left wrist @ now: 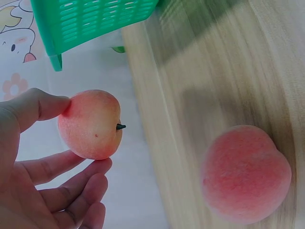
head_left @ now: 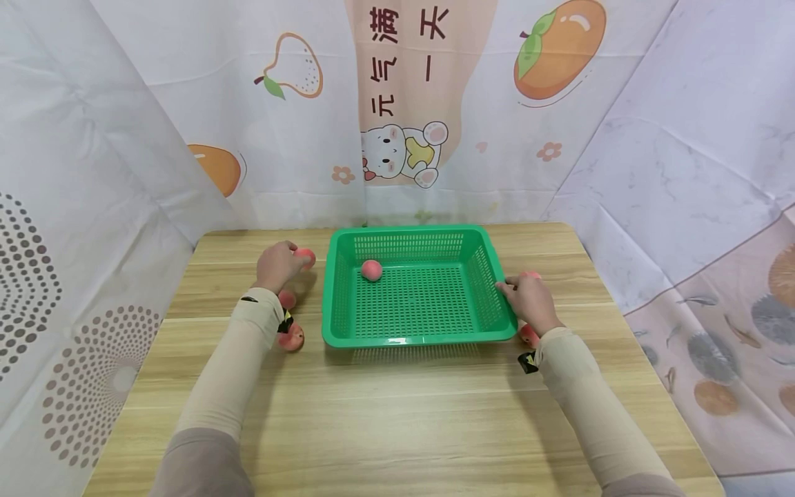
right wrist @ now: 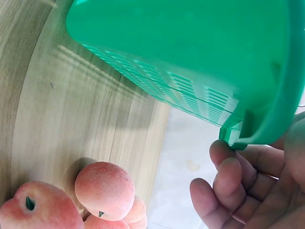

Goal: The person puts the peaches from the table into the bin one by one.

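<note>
My left hand (head_left: 276, 268) pinches a pink peach (head_left: 305, 259) between thumb and fingertips, left of the green plastic basket (head_left: 410, 341). In the left wrist view the held peach (left wrist: 93, 125) shows a short dark stem, and another peach (left wrist: 246, 174) lies on the table. The basket contains one peach (head_left: 371, 270), near its left back corner. At the basket's right side, my right hand (head_left: 531, 304) grips the rim. The right wrist view shows curled fingers (right wrist: 228, 176) under the rim (right wrist: 281, 109); the thumb is mostly hidden there.
Two peaches, one at the middle (head_left: 287, 299) and one nearer (head_left: 291, 337), lie by my left wrist. Right of the basket several peaches (right wrist: 105, 191) sit close together, partly covered by my right hand in the head view. Printed curtains (head_left: 248, 124) surround the wooden table (head_left: 397, 428).
</note>
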The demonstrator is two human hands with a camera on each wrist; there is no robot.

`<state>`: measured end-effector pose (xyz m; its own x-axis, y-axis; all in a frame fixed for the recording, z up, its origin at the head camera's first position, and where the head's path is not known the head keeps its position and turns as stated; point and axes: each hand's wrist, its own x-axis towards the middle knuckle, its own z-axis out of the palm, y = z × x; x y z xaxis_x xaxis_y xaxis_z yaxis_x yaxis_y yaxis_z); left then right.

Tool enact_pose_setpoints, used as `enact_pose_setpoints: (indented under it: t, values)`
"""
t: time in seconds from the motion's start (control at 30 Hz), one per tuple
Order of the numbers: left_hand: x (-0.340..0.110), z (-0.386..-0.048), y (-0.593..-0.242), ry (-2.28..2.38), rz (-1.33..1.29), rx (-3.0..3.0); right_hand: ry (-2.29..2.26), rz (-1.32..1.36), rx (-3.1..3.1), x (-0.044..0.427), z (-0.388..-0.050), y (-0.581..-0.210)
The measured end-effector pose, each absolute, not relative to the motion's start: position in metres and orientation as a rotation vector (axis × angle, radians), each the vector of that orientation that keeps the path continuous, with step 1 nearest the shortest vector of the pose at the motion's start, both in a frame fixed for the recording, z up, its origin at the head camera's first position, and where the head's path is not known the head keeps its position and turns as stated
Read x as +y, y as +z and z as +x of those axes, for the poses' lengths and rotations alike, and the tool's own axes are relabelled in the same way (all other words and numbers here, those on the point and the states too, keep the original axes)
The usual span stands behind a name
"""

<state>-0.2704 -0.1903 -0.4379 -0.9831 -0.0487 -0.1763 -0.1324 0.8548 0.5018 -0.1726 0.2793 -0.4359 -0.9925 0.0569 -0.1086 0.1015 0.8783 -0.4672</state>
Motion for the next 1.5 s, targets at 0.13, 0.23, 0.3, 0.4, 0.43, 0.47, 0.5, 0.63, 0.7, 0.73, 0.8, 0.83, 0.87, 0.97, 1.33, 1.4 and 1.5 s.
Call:
enact_pose_setpoints:
  t: [0.13, 0.23, 0.3, 0.4, 0.43, 0.47, 0.5, 0.63, 0.7, 0.73, 0.8, 0.83, 0.87, 0.97, 1.33, 1.4, 1.5]
  values:
    - [-0.19, -0.271, -0.438, 0.818, -0.136, 2.89, -0.755, 0.13, 2.953, 0.279, -0.173, -0.435]
    - [-0.19, -0.272, -0.437, 0.832, -0.15, 2.887, -0.757, 0.132, 2.955, 0.278, -0.173, -0.434]
    - [-0.19, -0.273, -0.437, 0.835, -0.161, 2.878, -0.753, 0.131, 2.957, 0.278, -0.172, -0.434]
    - [-0.19, -0.273, -0.436, 0.839, -0.174, 2.866, -0.742, 0.133, 2.96, 0.279, -0.172, -0.435]
    - [-0.189, -0.273, -0.435, 0.84, -0.174, 2.867, -0.739, 0.131, 2.96, 0.279, -0.172, -0.435]
    - [-0.189, -0.273, -0.434, 0.839, -0.173, 2.87, -0.737, 0.13, 2.96, 0.279, -0.172, -0.435]
    - [-0.19, -0.273, -0.434, 0.841, -0.173, 2.874, -0.738, 0.13, 2.959, 0.279, -0.172, -0.435]
    - [-0.19, -0.273, -0.432, 0.836, -0.153, 2.903, -0.741, 0.129, 2.962, 0.279, -0.171, -0.434]
    - [-0.19, -0.273, -0.432, 0.836, -0.144, 2.92, -0.738, 0.131, 2.963, 0.279, -0.171, -0.434]
    - [-0.191, -0.273, -0.432, 0.837, -0.141, 2.93, -0.737, 0.132, 2.963, 0.279, -0.171, -0.434]
    - [-0.19, -0.273, -0.432, 0.847, -0.136, 2.952, -0.732, 0.134, 2.961, 0.28, -0.172, -0.434]
    - [-0.19, -0.273, -0.432, 0.855, -0.135, 2.958, -0.731, 0.134, 2.961, 0.28, -0.172, -0.434]
    - [-0.19, -0.273, -0.432, 0.862, -0.132, 2.964, -0.733, 0.135, 2.959, 0.28, -0.172, -0.434]
    - [-0.188, -0.273, -0.432, 0.878, -0.126, 2.976, -0.736, 0.134, 2.96, 0.28, -0.172, -0.434]
    - [-0.182, -0.276, -0.43, 0.914, -0.104, 3.023, -0.726, 0.116, 2.98, 0.278, -0.171, -0.434]
    - [-0.181, -0.275, -0.428, 0.921, -0.091, 3.04, -0.731, 0.119, 2.973, 0.278, -0.171, -0.434]
    - [-0.179, -0.275, -0.425, 0.933, -0.08, 3.055, -0.735, 0.122, 2.965, 0.278, -0.172, -0.434]
